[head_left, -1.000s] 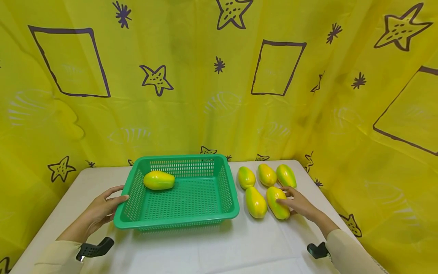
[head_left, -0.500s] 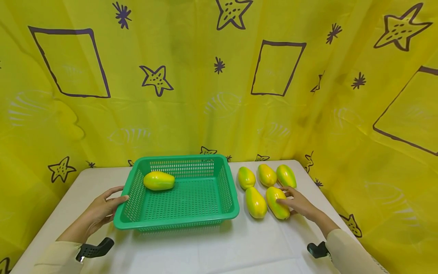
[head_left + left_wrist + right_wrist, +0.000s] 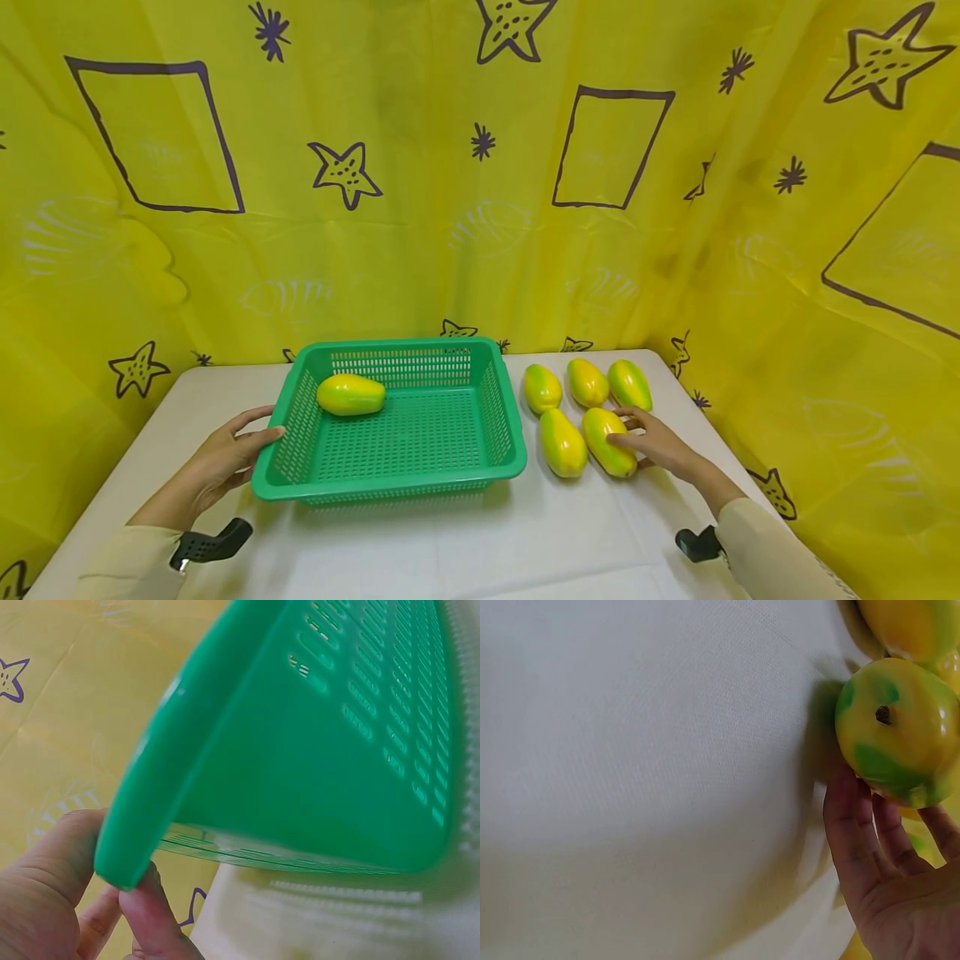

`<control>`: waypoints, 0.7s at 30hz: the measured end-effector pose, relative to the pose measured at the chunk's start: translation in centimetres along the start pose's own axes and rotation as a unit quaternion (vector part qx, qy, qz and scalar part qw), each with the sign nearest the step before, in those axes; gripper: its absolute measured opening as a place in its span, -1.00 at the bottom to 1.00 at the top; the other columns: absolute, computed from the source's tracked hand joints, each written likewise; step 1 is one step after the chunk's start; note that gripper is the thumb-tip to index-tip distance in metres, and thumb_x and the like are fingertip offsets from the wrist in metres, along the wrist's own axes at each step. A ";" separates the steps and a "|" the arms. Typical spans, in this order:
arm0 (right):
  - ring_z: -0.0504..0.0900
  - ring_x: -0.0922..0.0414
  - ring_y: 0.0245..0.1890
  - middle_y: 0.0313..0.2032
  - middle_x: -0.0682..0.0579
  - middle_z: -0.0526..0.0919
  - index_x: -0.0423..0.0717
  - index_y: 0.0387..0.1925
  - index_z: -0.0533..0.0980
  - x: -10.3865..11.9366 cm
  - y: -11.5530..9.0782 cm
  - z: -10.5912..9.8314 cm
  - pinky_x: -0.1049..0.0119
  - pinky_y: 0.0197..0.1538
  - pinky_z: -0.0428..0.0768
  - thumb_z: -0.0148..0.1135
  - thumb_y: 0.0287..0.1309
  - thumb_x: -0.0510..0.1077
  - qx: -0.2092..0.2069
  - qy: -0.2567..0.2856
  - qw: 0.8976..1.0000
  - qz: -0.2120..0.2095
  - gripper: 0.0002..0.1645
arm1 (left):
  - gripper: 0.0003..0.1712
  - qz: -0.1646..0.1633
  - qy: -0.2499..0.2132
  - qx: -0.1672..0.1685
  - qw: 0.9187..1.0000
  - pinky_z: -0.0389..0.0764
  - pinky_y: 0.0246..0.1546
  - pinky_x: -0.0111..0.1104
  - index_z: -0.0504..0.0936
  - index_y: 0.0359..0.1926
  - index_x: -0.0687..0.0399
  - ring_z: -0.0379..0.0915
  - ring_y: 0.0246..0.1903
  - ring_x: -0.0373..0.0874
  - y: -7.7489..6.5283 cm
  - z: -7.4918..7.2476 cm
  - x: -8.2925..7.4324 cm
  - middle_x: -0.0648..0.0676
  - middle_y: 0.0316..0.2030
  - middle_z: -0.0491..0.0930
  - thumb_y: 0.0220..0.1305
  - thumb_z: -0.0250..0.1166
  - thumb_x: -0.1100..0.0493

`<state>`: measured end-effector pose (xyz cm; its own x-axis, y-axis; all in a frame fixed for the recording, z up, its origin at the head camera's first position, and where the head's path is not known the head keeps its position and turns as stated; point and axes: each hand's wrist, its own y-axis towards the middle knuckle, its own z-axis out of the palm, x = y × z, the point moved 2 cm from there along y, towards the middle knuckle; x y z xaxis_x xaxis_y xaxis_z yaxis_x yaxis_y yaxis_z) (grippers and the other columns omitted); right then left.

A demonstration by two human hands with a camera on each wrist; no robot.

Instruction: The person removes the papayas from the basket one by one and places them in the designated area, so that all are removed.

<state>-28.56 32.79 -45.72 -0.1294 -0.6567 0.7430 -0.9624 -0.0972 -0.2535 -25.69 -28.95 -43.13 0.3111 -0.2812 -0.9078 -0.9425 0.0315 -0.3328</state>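
My left hand [image 3: 228, 454] pinches the left rim of a green plastic basket [image 3: 390, 486], thumb on one side and fingers on the other, as the left wrist view shows. Inside the basket, near its left wall, lies one yellow-green papaya [image 3: 350, 395]. My right hand [image 3: 656, 442] holds the front right papaya [image 3: 606, 442] of a group on the table, thumb and fingers around its right side. In the right wrist view the fingers [image 3: 846, 825] touch the lower side of that papaya [image 3: 896, 739], its dark stem mark showing. Part of its far side is hidden.
Beside the held fruit lies another papaya [image 3: 562, 443]. Behind them sit three more: a left papaya [image 3: 542, 389], a middle papaya [image 3: 587, 382] and a right papaya [image 3: 629, 385]. A white cloth [image 3: 450, 558] covers the table, and yellow curtains [image 3: 420, 250] enclose its back and sides.
The papaya under my right hand has shifted and turned very slightly in place. My left hand keeps its hold on the basket rim, and the head view has moved a little.
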 end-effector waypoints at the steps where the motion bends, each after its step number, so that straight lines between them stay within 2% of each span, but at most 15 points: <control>1: 0.55 -0.16 0.01 0.25 -0.45 0.25 -0.26 0.37 0.18 0.0 0.0 0.0 0.07 -0.16 0.69 0.28 0.21 0.15 0.002 0.002 1.000 -0.002 -0.11 | -0.08 0.000 0.000 0.000 1.000 0.70 -0.27 -0.29 -0.06 0.52 0.18 0.66 -0.29 -0.20 0.0 0.0 0.0 -0.08 -0.24 0.65 0.39 0.22 -0.06; 8: 0.57 -0.11 -0.02 0.23 -0.45 0.28 -0.28 0.37 0.16 0.0 -0.1 -0.4 0.04 -0.15 0.70 0.28 0.22 0.13 0.014 0.010 1.000 -0.006 -0.10 | -0.08 -0.002 0.006 -0.002 1.000 0.69 -0.26 -0.30 -0.06 0.52 0.18 0.65 -0.28 -0.21 0.0 -0.1 0.1 -0.06 -0.20 0.64 0.39 0.22 -0.08; 13: 0.57 -0.16 0.03 0.20 -0.43 0.34 -0.32 0.39 0.14 0.5 -0.3 -1.5 0.02 -0.14 0.70 0.27 0.25 0.08 0.032 -0.005 0.999 -0.021 -0.10 | -0.06 -0.001 0.010 -0.003 1.000 0.69 -0.26 -0.30 -0.05 0.52 0.17 0.65 -0.27 -0.20 0.0 0.0 0.0 -0.03 -0.16 0.64 0.37 0.24 -0.11; 17: 0.55 -0.24 0.05 0.19 -0.47 0.36 -0.37 0.38 0.14 2.1 -0.6 -3.1 -0.01 -0.15 0.70 0.24 0.28 0.06 0.041 -0.035 0.997 -0.047 -0.12 | -0.06 -0.001 0.008 -0.001 1.000 0.69 -0.26 -0.30 -0.05 0.52 0.17 0.66 -0.28 -0.20 0.1 0.0 0.0 -0.05 -0.17 0.64 0.37 0.24 -0.10; 21: 0.58 -0.22 0.01 0.16 -0.46 0.39 -0.37 0.35 0.19 4.3 -0.2 -4.4 0.02 -0.18 0.70 0.26 0.26 0.05 0.033 -0.072 0.994 -0.077 -0.16 | -0.07 0.000 0.004 0.000 1.000 0.69 -0.27 -0.31 -0.05 0.52 0.17 0.66 -0.30 -0.20 0.1 0.0 0.1 -0.07 -0.25 0.65 0.38 0.23 -0.09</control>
<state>-29.99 33.24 -39.79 0.0590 -0.7305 0.6804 -0.9496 -0.2513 -0.1874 -25.75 -29.00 -43.20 0.3091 -0.2895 -0.9059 -0.9429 0.0310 -0.3317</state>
